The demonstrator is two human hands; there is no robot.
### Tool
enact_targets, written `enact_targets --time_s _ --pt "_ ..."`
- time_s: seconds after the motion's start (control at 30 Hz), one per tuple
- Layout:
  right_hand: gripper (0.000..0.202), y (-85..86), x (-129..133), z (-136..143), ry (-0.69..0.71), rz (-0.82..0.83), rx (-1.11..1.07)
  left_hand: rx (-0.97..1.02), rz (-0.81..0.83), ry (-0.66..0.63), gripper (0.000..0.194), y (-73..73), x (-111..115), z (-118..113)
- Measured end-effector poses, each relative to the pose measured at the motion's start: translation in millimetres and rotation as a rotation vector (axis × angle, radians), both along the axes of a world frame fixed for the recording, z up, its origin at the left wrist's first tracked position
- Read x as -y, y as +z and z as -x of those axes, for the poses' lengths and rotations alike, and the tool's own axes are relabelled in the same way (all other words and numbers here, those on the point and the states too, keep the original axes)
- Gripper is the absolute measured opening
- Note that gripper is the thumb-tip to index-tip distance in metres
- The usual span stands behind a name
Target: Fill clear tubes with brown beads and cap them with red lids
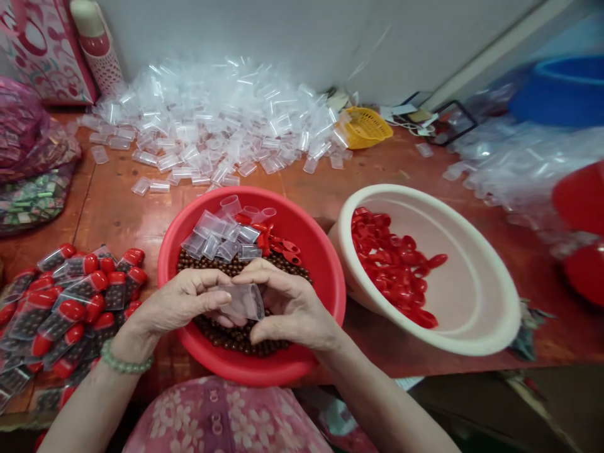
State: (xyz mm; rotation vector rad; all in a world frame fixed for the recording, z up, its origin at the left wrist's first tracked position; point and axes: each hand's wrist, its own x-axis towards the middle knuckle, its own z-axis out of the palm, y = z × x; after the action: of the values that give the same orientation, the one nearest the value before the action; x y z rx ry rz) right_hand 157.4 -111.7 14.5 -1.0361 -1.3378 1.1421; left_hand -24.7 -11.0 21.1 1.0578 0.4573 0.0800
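Observation:
A clear plastic tube (243, 302) lies sideways above the red basin (333, 277), its wide mouth facing right. My left hand (198, 296) pinches its closed end between thumb and fingers. Around the open end curves my right hand (290, 305), fingers along the top and thumb apart below; whether it presses on the tube is hard to tell. Under the hands, brown beads (226, 340) fill the basin's bottom. Several more clear tubes (212, 233) and some red caps (285, 248) rest on the beads at the back of the basin.
Right of the basin stands a white tub (472, 270) with red caps (396, 270). Filled, red-capped tubes (70, 314) are heaped at left. Behind lies a big pile of clear tubes (202, 126) beside a yellow basket (368, 129). A bottle (97, 50) stands at back left.

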Motion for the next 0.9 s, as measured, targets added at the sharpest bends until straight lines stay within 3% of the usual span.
enact_targets --time_s 0.1,0.2,0.33,0.4,0.47,0.57,0.7,0.8,0.9 --pt "0.048 4.7 -3 -4 -0.014 -0.107 0.122 0.036 0.154 -0.007 0.042 -4.4 4 -4" --pt "0.042 9.9 -6 -11 0.025 -0.077 0.367 -0.02 0.028 0.122 0.035 -9.5 6 -9" --pt "0.028 14.2 -12 -19 0.237 0.15 1.041 -0.133 -0.293 0.433 0.028 -16.2 7 -15" --pt "0.016 12.9 -16 -17 0.325 0.304 1.409 -0.122 -0.319 0.494 0.027 -18.5 8 -17" --pt "0.024 8.0 -21 -9 0.375 0.415 1.624 -0.109 -0.328 0.491 0.025 -19.7 9 -18" --pt "0.034 -4.6 -28 13 0.424 0.445 1.667 -0.113 -0.366 0.451 0.024 -20.7 10 -19" --pt "0.033 -22.4 -37 36 0.551 0.349 1.529 -0.093 -0.35 0.501 0.021 -21.7 9 -21" --pt "0.026 -30.1 -42 34 0.629 0.28 1.418 -0.073 -0.333 0.543 0.021 -20.6 9 -21" --pt "0.03 -30.7 -46 21 0.597 0.225 1.208 -0.07 -0.353 0.571 0.019 -17.2 8 -19"
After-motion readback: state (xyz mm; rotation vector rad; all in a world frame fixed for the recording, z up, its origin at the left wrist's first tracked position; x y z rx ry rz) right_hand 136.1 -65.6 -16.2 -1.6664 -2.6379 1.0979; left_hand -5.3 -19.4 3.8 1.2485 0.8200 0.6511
